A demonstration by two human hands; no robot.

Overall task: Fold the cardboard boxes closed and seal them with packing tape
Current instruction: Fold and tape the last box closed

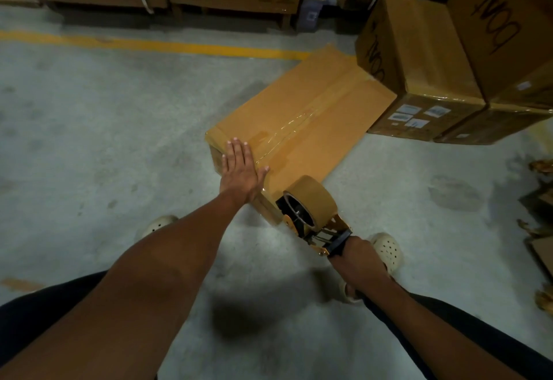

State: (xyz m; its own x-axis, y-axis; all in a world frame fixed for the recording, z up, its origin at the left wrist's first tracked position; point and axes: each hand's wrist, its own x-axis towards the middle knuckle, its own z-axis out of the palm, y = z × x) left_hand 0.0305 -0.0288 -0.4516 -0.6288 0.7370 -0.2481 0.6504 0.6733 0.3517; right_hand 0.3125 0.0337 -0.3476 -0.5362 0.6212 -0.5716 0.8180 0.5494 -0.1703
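Pressing flat left hand (241,167) on the near end of the cardboard box (314,104) on the floor (119,110); right hand (357,255) is gripping the tape dispenser (311,209) at the box's near edge. Risk: skewed pull wrinkling tape (291,132), box sliding

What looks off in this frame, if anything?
The tape strip along the box seam looks wrinkled near the left hand. Ragged brown scraps litter the floor at the right edge. Nothing else stands out.

Warehouse — stacked cartons (419,59), yellow-lined concrete floor (89,104).
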